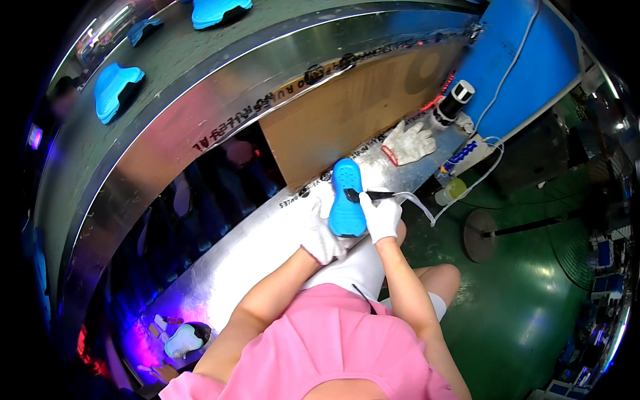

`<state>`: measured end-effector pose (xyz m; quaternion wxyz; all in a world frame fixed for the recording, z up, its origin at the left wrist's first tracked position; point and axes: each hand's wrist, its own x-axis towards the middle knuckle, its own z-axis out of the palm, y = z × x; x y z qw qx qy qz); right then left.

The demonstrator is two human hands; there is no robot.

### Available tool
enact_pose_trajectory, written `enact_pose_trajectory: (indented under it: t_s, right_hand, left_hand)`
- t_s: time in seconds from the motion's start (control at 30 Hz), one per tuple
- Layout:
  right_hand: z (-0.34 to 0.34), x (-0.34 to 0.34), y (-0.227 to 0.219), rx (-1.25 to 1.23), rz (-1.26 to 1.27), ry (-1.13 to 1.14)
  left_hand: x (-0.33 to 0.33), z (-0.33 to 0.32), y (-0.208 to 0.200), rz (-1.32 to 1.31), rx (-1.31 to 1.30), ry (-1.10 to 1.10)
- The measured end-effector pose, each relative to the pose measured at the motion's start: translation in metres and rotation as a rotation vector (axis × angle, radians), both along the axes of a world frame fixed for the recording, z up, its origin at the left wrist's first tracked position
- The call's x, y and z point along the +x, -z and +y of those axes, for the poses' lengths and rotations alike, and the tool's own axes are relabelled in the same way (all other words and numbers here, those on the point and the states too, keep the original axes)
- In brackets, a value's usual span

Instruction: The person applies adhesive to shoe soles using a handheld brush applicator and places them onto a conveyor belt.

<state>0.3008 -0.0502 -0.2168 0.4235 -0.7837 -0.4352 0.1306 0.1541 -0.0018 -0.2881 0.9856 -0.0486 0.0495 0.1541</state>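
Observation:
A blue shoe sole (348, 212) stands upright in front of me, its dotted toe end pointing away. My left hand (321, 230), in a white glove, is closed round the sole's left side and lower end. My right hand (382, 217), also gloved in white, grips a thin black-handled tool (378, 195). The tool's wide dark head rests against the middle of the sole, looking like a brush. From the handle's outer end, a pale hose or cord (417, 202) runs off to the right.
A metal bench (230, 267) lies under my hands, with a cardboard sheet (340, 110) behind it. A spare white glove (410, 143) and a black cylinder with a silver cap (456, 101) sit at the far right. Beyond, a conveyor belt (170, 67) carries blue soles (115, 92).

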Motion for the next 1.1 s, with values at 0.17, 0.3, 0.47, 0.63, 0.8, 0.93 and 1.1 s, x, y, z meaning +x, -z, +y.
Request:
enact_pose_trajectory:
  t_s: [0.17, 0.3, 0.47, 0.63, 0.8, 0.93, 1.1]
  right_hand:
    - [-0.034, -0.033, -0.027, 0.086, -0.29, -0.213]
    - [-0.067, -0.041, -0.08, 0.001, -0.25, -0.353]
    - [-0.039, -0.026, -0.089, 0.394, -0.332, -0.283]
    - [-0.052, -0.04, -0.109, 0.429, -0.016, -0.503]
    - [-0.059, -0.045, -0.111, 0.498, -0.395, -0.544]
    - [-0.059, -0.049, -0.114, 0.4, 0.063, -0.463]
    - [-0.057, -0.047, -0.114, 0.484, -0.216, -0.563]
  left_hand:
    - [0.012, -0.014, -0.045, 0.513, -0.065, -0.18]
    - [0.004, -0.013, -0.054, 0.163, -0.035, -0.219]
    - [0.003, -0.019, -0.056, 0.086, 0.151, -0.241]
    - [0.006, -0.021, -0.089, 0.089, 0.159, -0.374]
    - [-0.003, -0.023, -0.124, -0.187, 0.142, -0.216]
    - [-0.005, -0.007, -0.123, -0.021, 0.207, -0.299]
    - [-0.012, 0.017, -0.13, 0.019, 0.327, -0.215]
